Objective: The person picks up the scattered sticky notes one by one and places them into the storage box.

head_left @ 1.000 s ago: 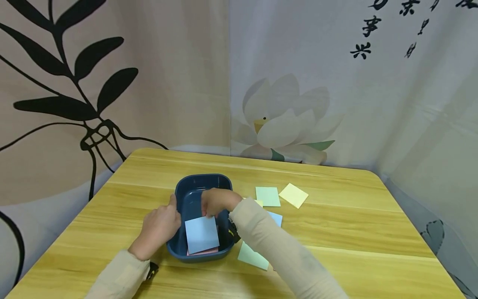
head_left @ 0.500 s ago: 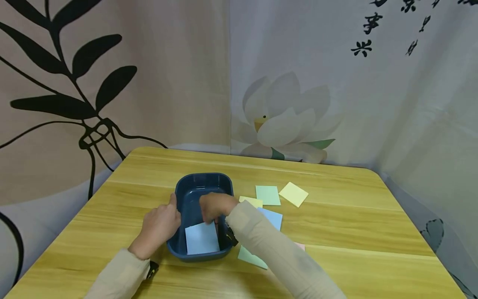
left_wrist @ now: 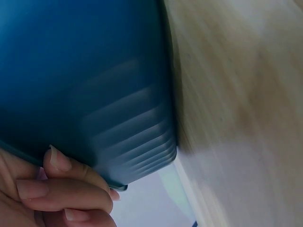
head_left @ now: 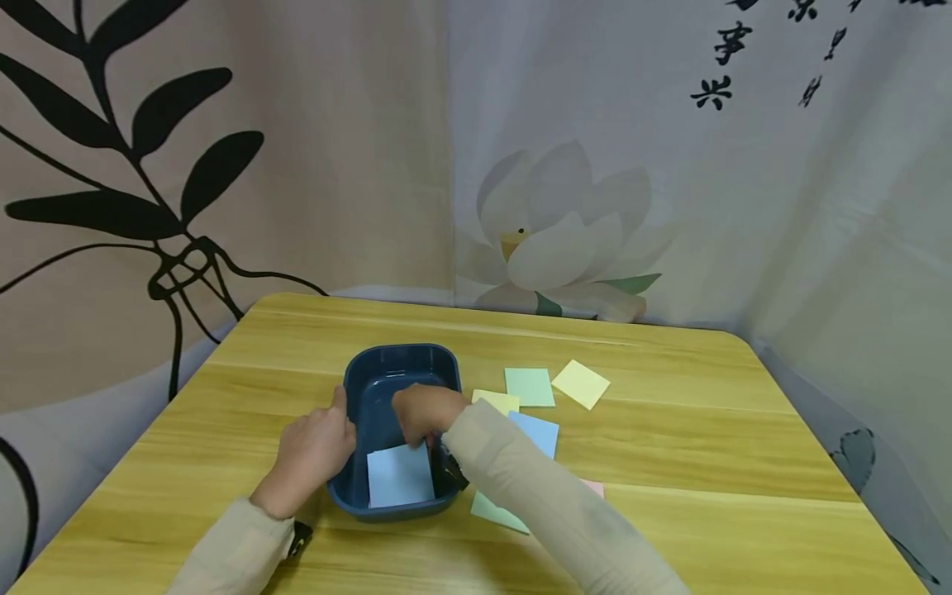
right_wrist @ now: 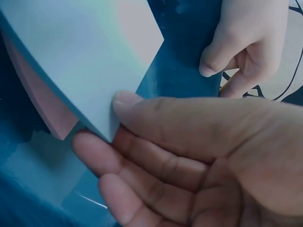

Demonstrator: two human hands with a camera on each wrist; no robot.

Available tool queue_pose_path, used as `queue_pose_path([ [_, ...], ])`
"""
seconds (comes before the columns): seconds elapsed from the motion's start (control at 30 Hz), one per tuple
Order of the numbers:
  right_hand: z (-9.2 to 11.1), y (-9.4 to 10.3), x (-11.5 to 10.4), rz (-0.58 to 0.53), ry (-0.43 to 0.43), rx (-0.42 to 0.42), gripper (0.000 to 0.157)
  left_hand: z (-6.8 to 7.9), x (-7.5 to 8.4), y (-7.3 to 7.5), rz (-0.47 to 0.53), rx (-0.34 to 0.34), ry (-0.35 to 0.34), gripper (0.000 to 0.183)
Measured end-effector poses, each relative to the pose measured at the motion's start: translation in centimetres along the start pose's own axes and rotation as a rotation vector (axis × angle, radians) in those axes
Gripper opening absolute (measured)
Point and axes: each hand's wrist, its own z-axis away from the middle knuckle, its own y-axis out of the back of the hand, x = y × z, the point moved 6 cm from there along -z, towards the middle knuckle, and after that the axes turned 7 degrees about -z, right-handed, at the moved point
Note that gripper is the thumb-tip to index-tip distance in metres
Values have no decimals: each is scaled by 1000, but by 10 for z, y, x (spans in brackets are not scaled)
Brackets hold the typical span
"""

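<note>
A deep blue plastic basin (head_left: pixel 402 351) stands on the table. At its left rim my left hand (head_left: pixel 316 446) holds on, thumb over the inside and curled fingers (left_wrist: pixel 71 194) along the outside. Inside the basin my right hand (head_left: pixel 426 411) pinches one corner of a light blue sticky-note pad (head_left: pixel 400 477) between thumb and fingers. The blue pad (right_wrist: pixel 90 52) lies tilted toward the near end of the basin. Below it in the right wrist view is a pink sticky-note pad (right_wrist: pixel 40 94), mostly covered.
Right of the basin on the wooden table (head_left: pixel 706 430) lie a green pad (head_left: pixel 530 387), two yellow pads (head_left: pixel 581 384) (head_left: pixel 496 402), and a blue pad (head_left: pixel 537 431). A near green pad (head_left: pixel 494 514) and a pink pad (head_left: pixel 595 487) are partly hidden by my right sleeve (head_left: pixel 558 496).
My right hand has lowered the blue pad slightly toward the near end of the basin, covering the pink pad in the head view. The left hand keeps its place on the rim.
</note>
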Motion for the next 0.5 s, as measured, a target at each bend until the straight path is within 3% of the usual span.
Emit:
queue_pose_path([
  [0.5, 2, -3, -2, 20, -47, -8, 4, 0, 1, 1, 10, -4, 10, 56],
])
